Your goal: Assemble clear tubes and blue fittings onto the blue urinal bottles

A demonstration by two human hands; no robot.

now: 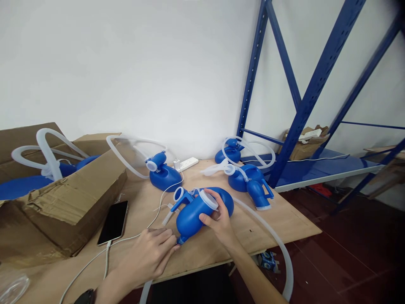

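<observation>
Both hands are busy at the near side of the desk [284, 223]: the right hand [221, 223] has its fingers wrapped around the white-capped end of a blue bottle [191, 217], and the left hand [155, 251] has its fingers pinched at the narrow nozzle [181, 240] at the bottle's lower end. The bottle sits tilted above the desk, smooth, rounded, plastic-looking. Right behind it, another blue body [228, 200]; whether the two join, I cannot tell.

Over on the left, a creased cardboard box [95, 190] stands open, blue containers [23, 185] inside and pale, milky tubes [49, 154] looping up out of it! A smaller carton [305, 145] on the blue metal shelf [329, 169] holds white pieces [310, 134]. More blue bottles with tubes stand at the back of the wood-toned desk, near a white power strip [189, 164]. A dark-screened phone [113, 222] lies beside the box, cable attached. Plain white wall [142, 63] behind, dark red tiled floor [341, 253] below.
</observation>
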